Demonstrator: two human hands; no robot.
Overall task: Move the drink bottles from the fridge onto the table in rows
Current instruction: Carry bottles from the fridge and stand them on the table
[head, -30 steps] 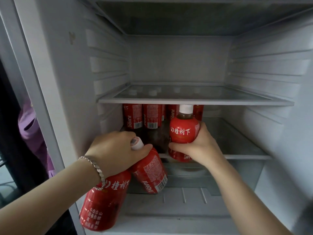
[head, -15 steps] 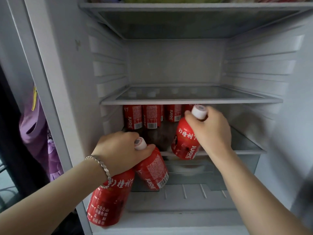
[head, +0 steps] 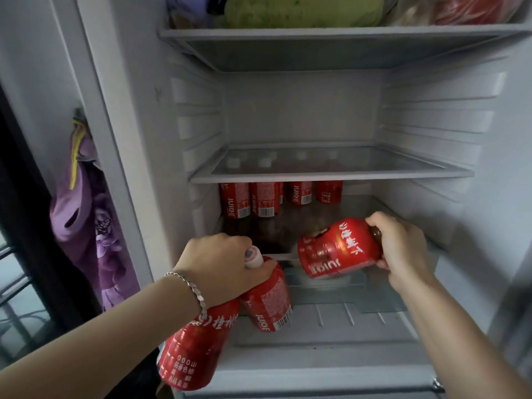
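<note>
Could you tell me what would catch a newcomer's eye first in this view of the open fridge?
Most striking are the red juice bottles: the left hand grips two by their necks at the lower left, while the right hand holds a tilted bottle by its top just in front of the lower shelf. Behind them, a row of red bottles stands at the back under the glass shelf.

Purple cloth (head: 86, 214) hangs left, perhaps on a hook; dim light.
</note>
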